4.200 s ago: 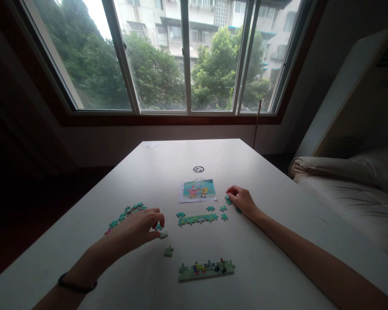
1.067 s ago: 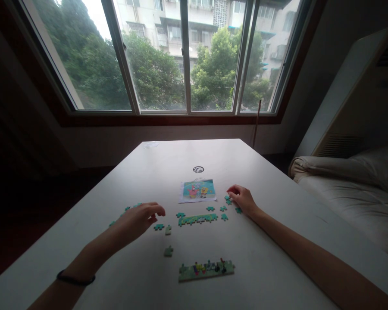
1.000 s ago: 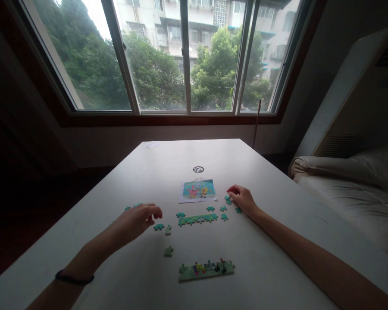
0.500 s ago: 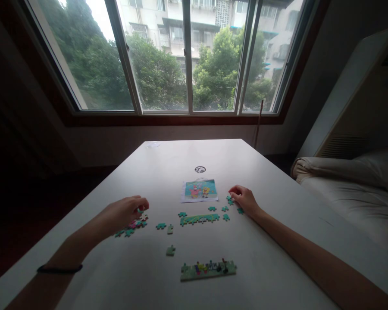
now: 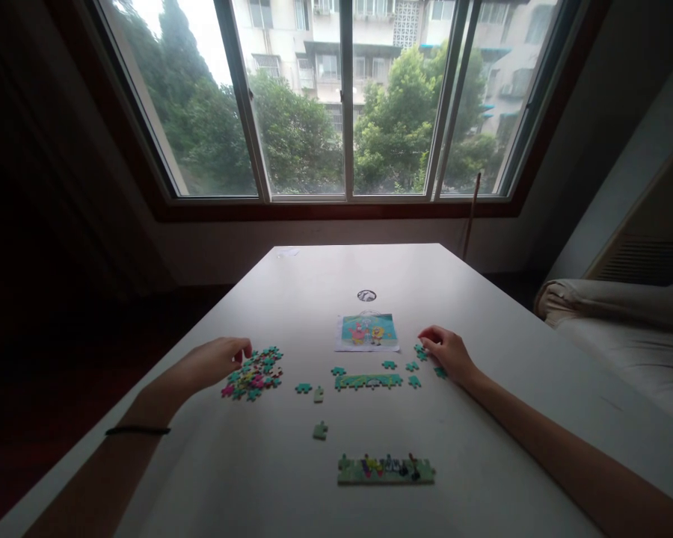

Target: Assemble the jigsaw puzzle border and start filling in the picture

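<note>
My left hand (image 5: 223,362) is at the left edge of a heap of loose jigsaw pieces (image 5: 258,371), mostly teal with some pink. Its fingers bend loosely with a gap between them, and no piece shows in them. On the right, my right hand (image 5: 446,354) rests with bent, slightly parted fingers over a teal jigsaw piece (image 5: 420,352). Between the hands lies a joined teal-green strip of puzzle (image 5: 369,382), with several single pieces around it. Nearer to me is a second joined strip (image 5: 386,471), pale green with coloured figures.
A printed cartoon picture (image 5: 369,332) lies beyond the strips on the white table (image 5: 258,471). Farther off is a round cable-hole cover (image 5: 366,296). Two pale green pieces, one of them this corner-like piece (image 5: 320,430), lie left of the strips. A padded seat (image 5: 617,329) stands right.
The view has turned a little left, so everything sits further right. My left hand has moved back leftward off the heap, uncovering more pieces. My right hand stays by the same piece.
</note>
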`<state>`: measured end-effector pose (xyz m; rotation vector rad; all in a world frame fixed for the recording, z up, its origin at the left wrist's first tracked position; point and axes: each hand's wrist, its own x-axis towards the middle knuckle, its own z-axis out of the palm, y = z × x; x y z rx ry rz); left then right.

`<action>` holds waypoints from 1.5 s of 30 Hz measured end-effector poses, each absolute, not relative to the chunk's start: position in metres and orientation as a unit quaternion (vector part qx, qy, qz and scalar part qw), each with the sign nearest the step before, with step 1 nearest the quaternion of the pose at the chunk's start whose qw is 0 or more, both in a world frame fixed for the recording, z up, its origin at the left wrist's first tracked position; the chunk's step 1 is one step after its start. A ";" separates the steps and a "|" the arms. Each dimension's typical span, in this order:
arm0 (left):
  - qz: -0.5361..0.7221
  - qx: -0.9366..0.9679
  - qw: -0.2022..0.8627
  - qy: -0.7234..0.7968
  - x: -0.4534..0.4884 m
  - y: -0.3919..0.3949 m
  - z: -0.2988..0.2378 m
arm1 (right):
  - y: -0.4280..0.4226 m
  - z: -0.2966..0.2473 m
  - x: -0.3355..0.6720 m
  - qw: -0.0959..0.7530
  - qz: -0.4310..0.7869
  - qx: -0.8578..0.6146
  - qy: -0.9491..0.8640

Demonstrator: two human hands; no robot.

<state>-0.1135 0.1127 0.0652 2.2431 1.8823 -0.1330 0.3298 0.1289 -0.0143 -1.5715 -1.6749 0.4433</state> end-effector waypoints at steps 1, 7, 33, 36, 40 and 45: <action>-0.047 0.756 0.096 0.646 -0.114 0.113 0.066 | 0.129 -0.014 0.330 0.391 0.174 -0.618 -0.660; -0.064 0.738 0.063 0.669 -0.120 0.111 0.067 | 0.129 -0.015 0.331 0.386 0.181 -0.618 -0.661; 0.024 0.819 0.165 0.548 -0.087 0.112 0.042 | 0.127 -0.011 0.330 0.377 0.179 -0.617 -0.667; 0.031 0.824 0.153 0.544 -0.087 0.114 0.040 | 0.126 -0.009 0.329 0.374 0.173 -0.619 -0.669; 0.039 0.831 0.141 0.537 -0.086 0.113 0.040 | 0.127 -0.010 0.330 0.371 0.173 -0.619 -0.671; 0.054 0.835 0.124 0.533 -0.081 0.109 0.044 | 0.127 -0.011 0.331 0.377 0.169 -0.613 -0.673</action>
